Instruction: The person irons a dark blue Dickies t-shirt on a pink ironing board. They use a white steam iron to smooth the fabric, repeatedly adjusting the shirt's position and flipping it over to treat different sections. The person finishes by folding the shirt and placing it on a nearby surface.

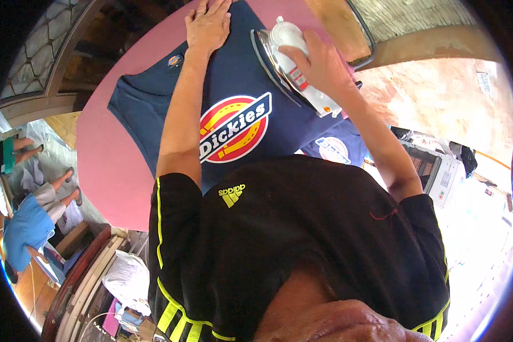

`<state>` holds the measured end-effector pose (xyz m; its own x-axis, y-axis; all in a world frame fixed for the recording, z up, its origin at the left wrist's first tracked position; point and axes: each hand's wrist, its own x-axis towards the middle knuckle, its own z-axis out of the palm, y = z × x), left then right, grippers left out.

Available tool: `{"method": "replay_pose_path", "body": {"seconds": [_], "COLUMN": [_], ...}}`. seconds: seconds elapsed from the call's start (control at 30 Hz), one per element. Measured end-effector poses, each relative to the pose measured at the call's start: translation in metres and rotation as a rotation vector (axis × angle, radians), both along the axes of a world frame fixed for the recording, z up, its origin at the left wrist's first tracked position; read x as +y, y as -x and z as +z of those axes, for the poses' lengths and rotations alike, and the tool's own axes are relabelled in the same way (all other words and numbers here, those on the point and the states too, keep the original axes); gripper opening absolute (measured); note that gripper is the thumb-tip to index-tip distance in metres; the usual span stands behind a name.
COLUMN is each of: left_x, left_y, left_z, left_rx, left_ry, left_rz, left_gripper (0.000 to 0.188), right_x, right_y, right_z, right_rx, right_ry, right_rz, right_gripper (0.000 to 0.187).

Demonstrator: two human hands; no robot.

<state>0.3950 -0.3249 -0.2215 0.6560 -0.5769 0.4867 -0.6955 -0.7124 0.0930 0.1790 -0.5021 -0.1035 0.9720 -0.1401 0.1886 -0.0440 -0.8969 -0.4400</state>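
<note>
A navy T-shirt point(233, 68) with a large red, yellow and white chest print point(239, 122) lies spread on a pink ironing board point(105, 176). My left hand point(208, 25) rests flat on the shirt's far part, fingers stretched out and holding nothing. To its right, my right hand point(322, 62) is wrapped round the handle of a white clothes iron point(288, 37). The iron's metal soleplate is against the right part of the shirt. Its cord is not clearly visible. My left forearm covers part of the shirt and the edge of the print.
Another navy printed garment point(333, 149) lies by the board's right edge, near a pale box-shaped appliance point(442, 174). At the left, a person in a blue top point(28, 228) sits near another person. White plastic bags point(128, 279) and stacked goods stand at lower left.
</note>
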Motion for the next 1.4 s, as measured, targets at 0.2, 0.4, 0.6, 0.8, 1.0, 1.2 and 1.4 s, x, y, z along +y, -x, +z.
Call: {"method": "replay_pose_path", "body": {"seconds": [0.2,0.4,0.6,0.8,1.0,1.2,1.4], "left_x": [0.001,0.007,0.009,0.005,0.008,0.013,0.028], "left_y": [-0.004,-0.003,-0.01,-0.01,-0.013,-0.032,-0.062], "left_z": [-0.007,-0.001,-0.006,-0.008,-0.012,-0.014,-0.021], "left_rx": [0.049,0.097,0.049,0.078,0.069,0.237,0.374], "left_ry": [0.238,0.679,0.605,0.673,0.632,0.595,0.557], "left_rz": [0.003,0.052,0.102,0.073,0.076,0.039,-0.065], "left_gripper": [0.041,0.018,0.009,0.009,0.009,0.006,0.011], "right_x": [0.007,0.009,0.026,-0.004,0.037,-0.011,-0.022], "right_y": [-0.065,-0.129,-0.168,-0.143,-0.155,-0.137,-0.084], "right_z": [0.006,0.005,0.029,-0.017,0.054,0.008,0.009], "right_rx": [-0.014,-0.042,0.23,-0.047,0.435,0.175,-0.051], "right_ry": [-0.099,-0.007,0.063,0.134,-0.195,-0.003,0.091], "right_rz": [0.002,0.026,-0.029,0.102,-0.101,0.106,0.506], "right_gripper": [0.048,0.057,0.06,0.065,0.06,0.053,0.054]}}
